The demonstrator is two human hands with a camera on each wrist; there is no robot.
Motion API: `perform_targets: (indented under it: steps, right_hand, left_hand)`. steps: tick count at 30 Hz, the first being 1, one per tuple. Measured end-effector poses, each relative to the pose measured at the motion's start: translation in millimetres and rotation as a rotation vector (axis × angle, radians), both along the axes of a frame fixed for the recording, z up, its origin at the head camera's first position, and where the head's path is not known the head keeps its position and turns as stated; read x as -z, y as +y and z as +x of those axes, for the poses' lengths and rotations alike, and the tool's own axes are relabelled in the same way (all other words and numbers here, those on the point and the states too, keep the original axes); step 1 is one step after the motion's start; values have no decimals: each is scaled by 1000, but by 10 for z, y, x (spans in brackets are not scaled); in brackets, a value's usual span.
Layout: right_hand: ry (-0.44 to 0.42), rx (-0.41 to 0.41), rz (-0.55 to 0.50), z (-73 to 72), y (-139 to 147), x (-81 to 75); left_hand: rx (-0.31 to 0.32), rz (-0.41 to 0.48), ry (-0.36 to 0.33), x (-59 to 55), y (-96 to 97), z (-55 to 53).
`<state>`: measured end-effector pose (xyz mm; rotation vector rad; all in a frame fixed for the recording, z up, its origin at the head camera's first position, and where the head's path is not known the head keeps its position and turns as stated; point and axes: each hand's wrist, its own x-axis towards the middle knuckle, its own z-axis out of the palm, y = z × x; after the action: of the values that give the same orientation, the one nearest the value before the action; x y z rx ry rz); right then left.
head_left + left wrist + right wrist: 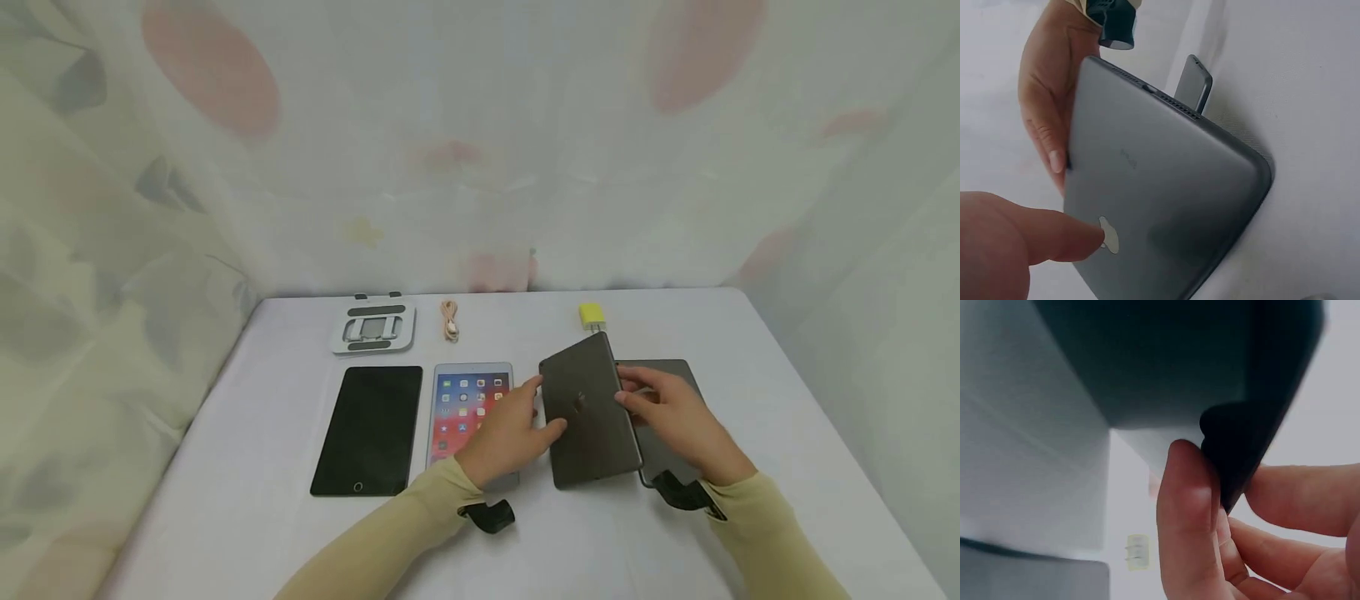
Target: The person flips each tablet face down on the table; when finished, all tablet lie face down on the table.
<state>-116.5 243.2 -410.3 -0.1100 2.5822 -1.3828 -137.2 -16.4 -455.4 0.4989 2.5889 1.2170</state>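
Observation:
A dark grey tablet (588,408) is tilted up, its back with a fruit-shaped logo facing the head camera. My right hand (678,417) pinches its right edge; in the right wrist view a finger (1188,512) lies against the dark underside. At the opposite edge is my left hand (510,433), fingers spread. Its thumb (1060,234) overlaps the logo in the left wrist view, and its fingertips are right at the edge. Partly hidden behind the raised tablet and right hand lies a second grey tablet (667,450). Beneath the left hand lies a white-framed tablet (468,383) with a lit screen.
Left on the white table (247,492) lies a black-screened tablet (370,429). Along the back are a folded silver stand (408,329), a coiled pale cable (449,315) and a yellow plug charger (591,314). Patterned fabric (480,192) hangs behind the table.

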Motion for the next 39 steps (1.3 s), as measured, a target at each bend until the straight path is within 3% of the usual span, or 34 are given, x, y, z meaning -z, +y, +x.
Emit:
perform_targets:
  steps: [8, 16, 24, 39]
  right_hand:
    - [-18, 15, 23, 18, 35, 147]
    - [-47, 35, 55, 26, -42, 232]
    - [-64, 54, 123, 28, -103, 249]
    - [-131, 93, 111, 27, -126, 285]
  left_hand:
    - [13, -16, -57, -23, -16, 9]
    - [15, -71, -67, -53, -48, 18]
    - [43, -87, -50, -57, -56, 0]
    - [45, -103, -80, -68, -55, -8]
